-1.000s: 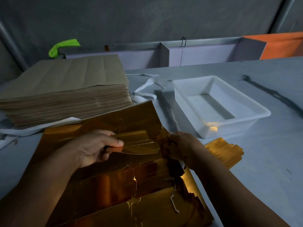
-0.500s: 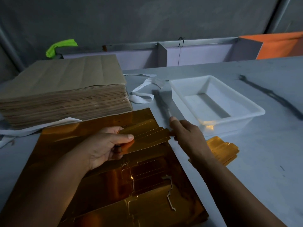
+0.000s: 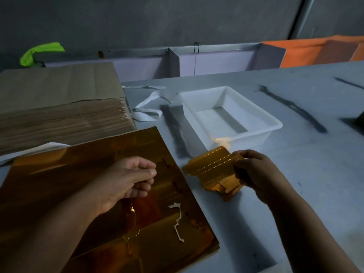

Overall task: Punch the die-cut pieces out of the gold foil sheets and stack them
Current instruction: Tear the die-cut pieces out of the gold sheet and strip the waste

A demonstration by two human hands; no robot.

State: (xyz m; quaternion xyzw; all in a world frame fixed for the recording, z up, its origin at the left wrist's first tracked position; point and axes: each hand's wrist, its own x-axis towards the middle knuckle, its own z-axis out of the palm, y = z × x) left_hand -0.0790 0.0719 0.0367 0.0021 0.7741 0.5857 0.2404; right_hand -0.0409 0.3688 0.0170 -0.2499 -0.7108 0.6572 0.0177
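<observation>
A pile of gold foil sheets (image 3: 78,184) lies at the lower left of the grey table, its top sheet showing die-cut outlines and gaps. My left hand (image 3: 130,178) hovers over the top sheet with fingers curled and thumb against the forefinger; nothing shows in it. To the right, my right hand (image 3: 256,172) pinches a punched gold piece (image 3: 212,164) by its right end, just above the stack of punched pieces (image 3: 222,188) beside the sheets.
A white plastic tub (image 3: 271,123) stands behind the stack of pieces. A thick pile of brown paper (image 3: 59,107) sits at the back left, with white strapping (image 3: 149,111) beside it. A white scrap sliver (image 3: 177,221) lies on the foil. Dark streaks mark the table on the right.
The punched piece has passed from my left hand to my right, which carried it rightward over the stack. My left hand let go and curled over the sheet.
</observation>
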